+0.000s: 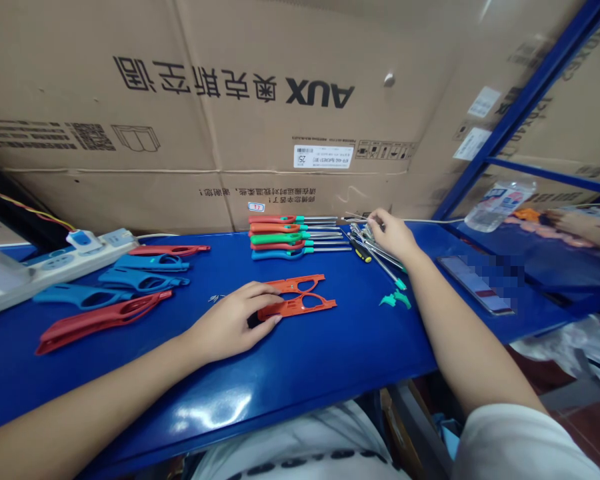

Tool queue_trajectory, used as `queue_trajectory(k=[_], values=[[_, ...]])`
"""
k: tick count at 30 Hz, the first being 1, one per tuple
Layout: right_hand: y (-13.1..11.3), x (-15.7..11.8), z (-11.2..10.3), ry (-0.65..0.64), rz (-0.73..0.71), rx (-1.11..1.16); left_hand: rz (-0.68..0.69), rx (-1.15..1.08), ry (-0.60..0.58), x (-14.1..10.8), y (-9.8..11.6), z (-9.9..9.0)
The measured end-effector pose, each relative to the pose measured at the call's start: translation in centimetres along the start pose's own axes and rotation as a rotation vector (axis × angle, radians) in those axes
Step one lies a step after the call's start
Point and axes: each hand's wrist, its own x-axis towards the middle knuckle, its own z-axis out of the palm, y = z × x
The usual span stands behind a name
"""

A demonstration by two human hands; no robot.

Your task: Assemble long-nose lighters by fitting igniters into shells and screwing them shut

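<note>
My left hand (243, 317) is over two orange lighter shell halves (300, 305) lying side by side on the blue table. Its thumb and fingers close around their near ends, which they partly hide. My right hand (394, 235) reaches to a pile of metal lighter tubes (380, 253) at the back, fingertips pinched together among them. What they pinch is too small to make out. Small green plastic pieces (396, 300) lie in front of the pile. A stack of assembled lighters (277, 241) in several colours sits left of the tubes.
Blue shell halves (147, 277) and a red shell (103, 323) lie at left, beside a power strip (60, 263). A yellow-black screwdriver (363, 252) touches the pile. At right are a phone (473, 283), a plastic bottle (500, 207) and another person's hand (580, 227). Cardboard (230, 133) stands behind.
</note>
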Motion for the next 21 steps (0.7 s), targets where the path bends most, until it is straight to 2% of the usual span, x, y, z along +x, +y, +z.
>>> queue_trajectory(k=[5, 7, 9, 11, 14, 17, 21], values=[[-2.2, -0.3, -0.1, 0.081, -0.093, 0.134, -0.016, 0.026, -0.064, -0.1, 0.0, -1.1], [-4.0, -0.8, -0.1, 0.091, -0.174, 0.301, -0.017, 0.041, -0.099, -0.1, 0.0, -1.7], [-6.0, -1.6, -0.1, 0.040, -0.252, 0.505, -0.011, 0.067, -0.130, -0.1, 0.1, -2.3], [-7.6, -2.5, 0.0, -0.070, -0.286, 0.614, -0.022, 0.118, -0.121, 0.0, 0.4, -2.8], [-9.1, -3.7, 0.5, -0.220, -0.264, 0.713, -0.077, 0.171, 0.033, 0.2, 1.6, -3.4], [-9.7, -4.7, 1.3, -0.313, -0.273, 0.755, -0.174, 0.074, 0.219, 0.5, 3.0, -3.5], [-10.3, -6.3, 2.2, -0.297, -0.382, 0.595, -0.241, -0.069, 0.335, 0.5, 3.3, -2.1]])
